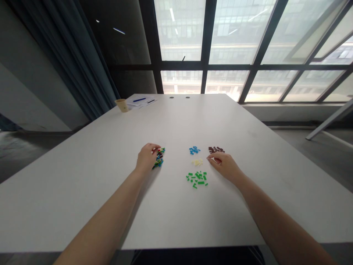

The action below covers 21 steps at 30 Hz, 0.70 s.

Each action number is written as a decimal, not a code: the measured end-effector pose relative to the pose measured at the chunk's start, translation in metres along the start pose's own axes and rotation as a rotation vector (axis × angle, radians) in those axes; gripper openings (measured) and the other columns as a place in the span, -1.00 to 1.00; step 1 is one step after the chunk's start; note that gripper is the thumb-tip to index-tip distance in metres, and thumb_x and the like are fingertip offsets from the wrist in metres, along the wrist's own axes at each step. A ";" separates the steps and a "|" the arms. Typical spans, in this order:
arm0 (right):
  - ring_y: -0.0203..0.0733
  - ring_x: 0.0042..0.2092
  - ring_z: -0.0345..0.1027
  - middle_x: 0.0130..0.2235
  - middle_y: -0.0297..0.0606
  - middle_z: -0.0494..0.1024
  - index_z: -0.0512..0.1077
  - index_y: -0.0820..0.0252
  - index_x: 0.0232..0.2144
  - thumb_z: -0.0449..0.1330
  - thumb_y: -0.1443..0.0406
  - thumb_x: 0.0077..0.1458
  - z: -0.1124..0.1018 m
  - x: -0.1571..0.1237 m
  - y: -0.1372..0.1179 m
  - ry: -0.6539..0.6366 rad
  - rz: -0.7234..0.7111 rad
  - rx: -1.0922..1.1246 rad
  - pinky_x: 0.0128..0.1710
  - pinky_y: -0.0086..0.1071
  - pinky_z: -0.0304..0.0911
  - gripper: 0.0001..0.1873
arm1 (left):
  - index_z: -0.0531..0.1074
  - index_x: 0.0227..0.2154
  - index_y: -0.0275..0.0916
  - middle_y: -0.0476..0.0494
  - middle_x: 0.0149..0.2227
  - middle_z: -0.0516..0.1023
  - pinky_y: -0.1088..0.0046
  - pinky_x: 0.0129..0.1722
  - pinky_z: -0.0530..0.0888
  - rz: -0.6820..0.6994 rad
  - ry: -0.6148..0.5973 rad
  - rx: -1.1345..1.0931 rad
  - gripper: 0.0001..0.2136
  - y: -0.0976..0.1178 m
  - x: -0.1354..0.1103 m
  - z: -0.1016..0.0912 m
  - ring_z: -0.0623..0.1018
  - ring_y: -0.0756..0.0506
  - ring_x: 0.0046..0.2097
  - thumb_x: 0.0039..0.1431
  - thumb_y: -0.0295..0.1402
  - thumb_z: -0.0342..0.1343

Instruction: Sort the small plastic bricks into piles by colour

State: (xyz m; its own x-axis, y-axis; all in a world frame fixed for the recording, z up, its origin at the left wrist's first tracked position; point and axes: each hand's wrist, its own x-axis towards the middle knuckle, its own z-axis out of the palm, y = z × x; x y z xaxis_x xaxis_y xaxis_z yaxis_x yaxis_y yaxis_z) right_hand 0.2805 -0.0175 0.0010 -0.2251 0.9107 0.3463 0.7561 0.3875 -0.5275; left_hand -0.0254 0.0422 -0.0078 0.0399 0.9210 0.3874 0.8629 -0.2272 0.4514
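My left hand (pixel 146 157) rests at a mixed pile of small building bricks (pixel 159 160) in several colours. Its fingers curl in over the pile's left side and hide part of it; whatever lies between the fingertips cannot be made out. To the right, my right hand (pixel 224 164) is closed in a pinch just above the table, its fingertips between the cream bricks (pixel 197 162) and the dark brown bricks (pixel 216 149). Anything in that pinch is too small to name. Blue bricks (pixel 194 150) form a cluster farther back, and green bricks (pixel 198 178) spread nearer to me.
The white table (pixel 176 217) reaches far forward to the windows. At its far left stand a paper cup (pixel 122 105) and papers (pixel 138 102) with a blue pen (pixel 139 99) on them. Two round dark discs (pixel 179 97) sit at the far edge.
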 end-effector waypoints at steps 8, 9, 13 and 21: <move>-0.35 -0.52 0.16 -0.58 -0.35 0.33 0.46 0.20 -0.46 0.02 0.28 0.01 -0.002 0.000 -0.005 -0.018 -0.021 -0.012 -0.46 -0.46 0.08 -0.78 | 0.47 -0.44 -0.14 -0.13 -0.31 0.43 0.40 -0.38 0.32 -0.039 -0.188 0.278 -0.83 0.005 -0.007 0.001 0.42 -0.17 -0.21 0.00 -0.28 -0.02; -0.35 -0.52 0.15 -0.59 -0.36 0.32 0.46 0.20 -0.46 0.02 0.28 0.02 -0.001 0.000 -0.005 -0.021 -0.020 -0.013 -0.46 -0.46 0.08 -0.78 | 0.47 -0.44 -0.13 -0.12 -0.31 0.43 0.40 -0.38 0.31 -0.030 -0.192 0.294 -0.83 0.006 -0.007 0.000 0.41 -0.17 -0.20 0.00 -0.29 -0.02; -0.35 -0.52 0.15 -0.58 -0.35 0.33 0.46 0.20 -0.46 0.02 0.27 0.02 0.000 -0.001 -0.005 -0.020 -0.033 -0.004 -0.46 -0.46 0.08 -0.77 | 0.49 -0.43 -0.08 -0.11 -0.30 0.43 0.39 -0.39 0.30 0.007 -0.211 0.338 -0.82 0.008 -0.008 -0.002 0.41 -0.18 -0.19 0.02 -0.34 -0.03; -0.35 -0.53 0.16 -0.58 -0.34 0.35 0.46 0.21 -0.47 0.03 0.28 0.01 -0.001 0.000 -0.006 -0.025 -0.023 -0.005 -0.46 -0.46 0.07 -0.78 | 0.41 -0.41 -0.22 -0.13 -0.32 0.45 0.37 -0.26 0.33 0.145 -0.163 0.140 -0.83 0.012 -0.007 0.003 0.40 -0.11 -0.22 0.07 -0.43 -0.10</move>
State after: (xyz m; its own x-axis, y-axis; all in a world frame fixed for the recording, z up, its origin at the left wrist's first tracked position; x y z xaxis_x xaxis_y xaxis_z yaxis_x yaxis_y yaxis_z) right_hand 0.2770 -0.0195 0.0049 -0.2579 0.9048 0.3389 0.7537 0.4079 -0.5153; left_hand -0.0139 0.0335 -0.0075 0.2387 0.9235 0.3002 0.9031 -0.3248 0.2811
